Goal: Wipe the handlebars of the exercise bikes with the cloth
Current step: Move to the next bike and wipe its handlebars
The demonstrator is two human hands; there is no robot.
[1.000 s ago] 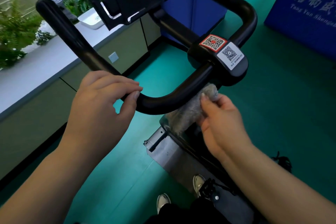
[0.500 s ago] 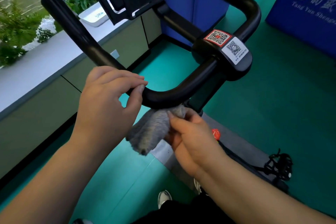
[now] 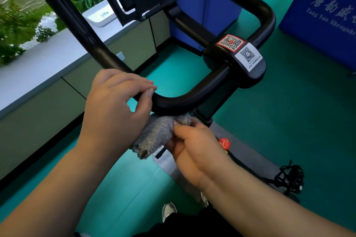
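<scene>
Wiping along the underside of the handlebar, at the near curved bend. Left hand curled over the bar just left of that bend, fingers wrapped on top and thumb tip against the tube, steadying it. Right hand pinched on the grey cloth, thumb and fingers closed on its upper edge, pressing it up against the bottom of the bend; lower end of the cloth hung loose and bunched beneath the left hand.

Likely trouble, as a judgement: only a narrow top fold met the bar, so a weak pinch could have let the cloth slide off or drop to the green floor. Could also have left the stretch under the left palm unwiped unless that grip was shifted. Dangling tail might have snagged on the red knob just beside the right hand, or on the stem below. Top of the bend and the far arms showed no cloth contact here, so could easily have been skipped.

Compared with a second before: cloth and right hand moved leftward, from up near the clamp with the QR stickers to the low bend, now nearly touching the left hand. Left hand kept the same grip throughout. Red knob, hidden then, now exposed.
</scene>
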